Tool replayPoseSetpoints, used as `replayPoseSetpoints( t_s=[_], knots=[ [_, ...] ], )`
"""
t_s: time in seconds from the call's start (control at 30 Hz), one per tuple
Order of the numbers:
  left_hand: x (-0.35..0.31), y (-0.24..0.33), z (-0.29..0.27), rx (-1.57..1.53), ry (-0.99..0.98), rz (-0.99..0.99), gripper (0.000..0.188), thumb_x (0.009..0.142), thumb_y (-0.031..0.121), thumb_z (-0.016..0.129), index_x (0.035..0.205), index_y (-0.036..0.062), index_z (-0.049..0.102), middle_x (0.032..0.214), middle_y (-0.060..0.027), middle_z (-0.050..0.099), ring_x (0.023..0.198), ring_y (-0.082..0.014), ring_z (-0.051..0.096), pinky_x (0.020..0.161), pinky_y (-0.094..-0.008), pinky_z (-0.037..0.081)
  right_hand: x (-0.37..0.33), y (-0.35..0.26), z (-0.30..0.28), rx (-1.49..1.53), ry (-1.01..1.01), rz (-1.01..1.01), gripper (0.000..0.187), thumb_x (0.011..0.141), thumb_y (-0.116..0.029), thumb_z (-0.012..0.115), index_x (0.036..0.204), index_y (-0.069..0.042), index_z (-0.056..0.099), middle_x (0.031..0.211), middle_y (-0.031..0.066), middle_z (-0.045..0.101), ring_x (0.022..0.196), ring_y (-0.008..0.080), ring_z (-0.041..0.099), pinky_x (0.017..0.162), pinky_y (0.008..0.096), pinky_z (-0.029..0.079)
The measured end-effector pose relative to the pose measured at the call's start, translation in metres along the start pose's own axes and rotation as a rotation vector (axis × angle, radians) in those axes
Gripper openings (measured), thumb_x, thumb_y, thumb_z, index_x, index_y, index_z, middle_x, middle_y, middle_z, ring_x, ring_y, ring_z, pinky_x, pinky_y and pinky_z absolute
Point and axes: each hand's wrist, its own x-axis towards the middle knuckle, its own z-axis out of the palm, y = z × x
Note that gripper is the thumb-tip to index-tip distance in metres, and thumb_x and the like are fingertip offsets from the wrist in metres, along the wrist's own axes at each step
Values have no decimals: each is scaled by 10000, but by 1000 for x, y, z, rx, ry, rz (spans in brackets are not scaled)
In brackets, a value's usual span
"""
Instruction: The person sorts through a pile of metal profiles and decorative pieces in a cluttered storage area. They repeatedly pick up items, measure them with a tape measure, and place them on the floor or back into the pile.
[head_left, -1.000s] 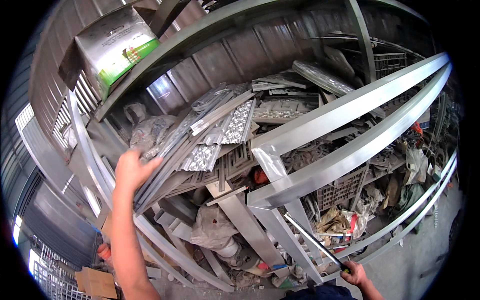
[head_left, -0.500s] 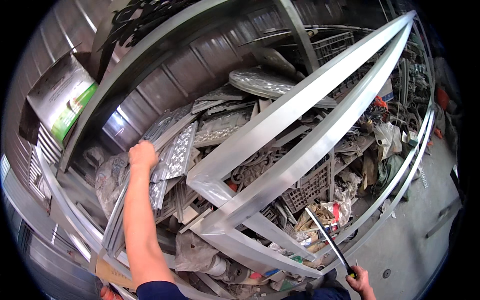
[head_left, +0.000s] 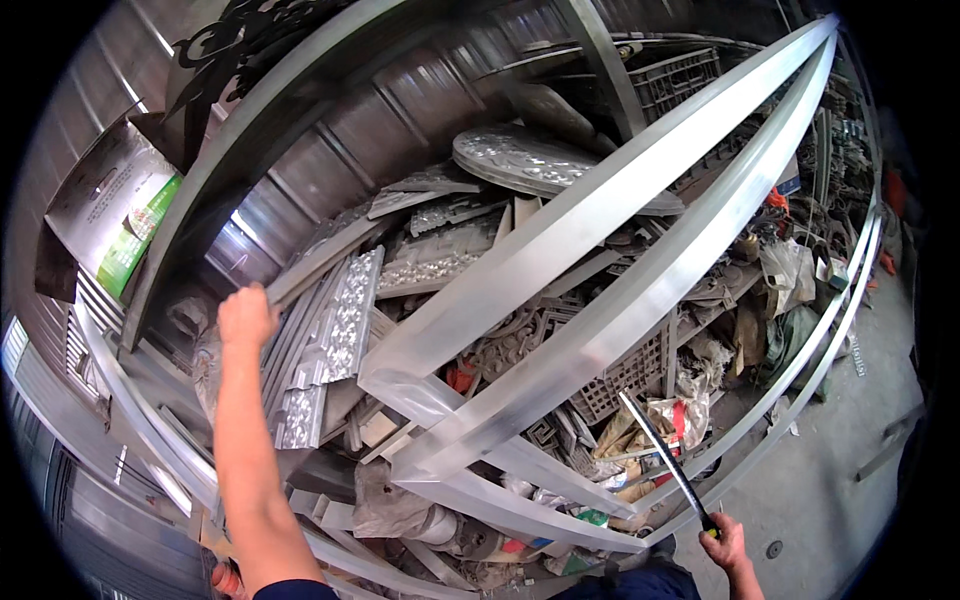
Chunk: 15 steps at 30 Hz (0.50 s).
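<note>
Overhead, left hand [head_left: 245, 315] grips one strip [head_left: 310, 265]; right hand [head_left: 727, 540], one rod [head_left: 660, 455].

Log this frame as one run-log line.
left hand: gripping metal strip | right hand: holding thin rod | scene: scrap metal pile

Bare forearms, dark navy short sleeve at left upper arm; hands ungloved

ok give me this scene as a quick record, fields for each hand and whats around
left hand: left hand raised, closed on the end of a grey metal strip
right hand: right hand low, shut on a thin rod
nearby: embossed metal panel beside the left hand
pile: scrap heap crossed by long metal beams
ground: concrete floor
</note>
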Motion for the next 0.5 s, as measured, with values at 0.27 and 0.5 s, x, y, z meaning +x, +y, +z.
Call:
replayPoseSetpoints(
  t_s=[0.27, 0.5],
  knots=[
    [21, 3, 31, -421, -221, -254, 531, 748, 380, 726, 1002, -84, 679, 1065, -311, 648, 1020, -412, 647, 893, -450, 512, 15, -20, 0, 13, 8, -105, 354, 672, -220, 680, 928, 19, 633, 768, 195, 619, 705, 344, 627, 650, 406, 506],
    [19, 27, 5, -257, -209, -218, 482, 867, 433, 612, 1083, 11, 699, 1149, -240, 656, 1092, -391, 630, 920, -464, 511, 2, -11, 19, -24, -38, -71, 329, 686, -217, 673, 942, -13, 642, 801, 193, 632, 747, 363, 634, 690, 425, 516]
  ],
)
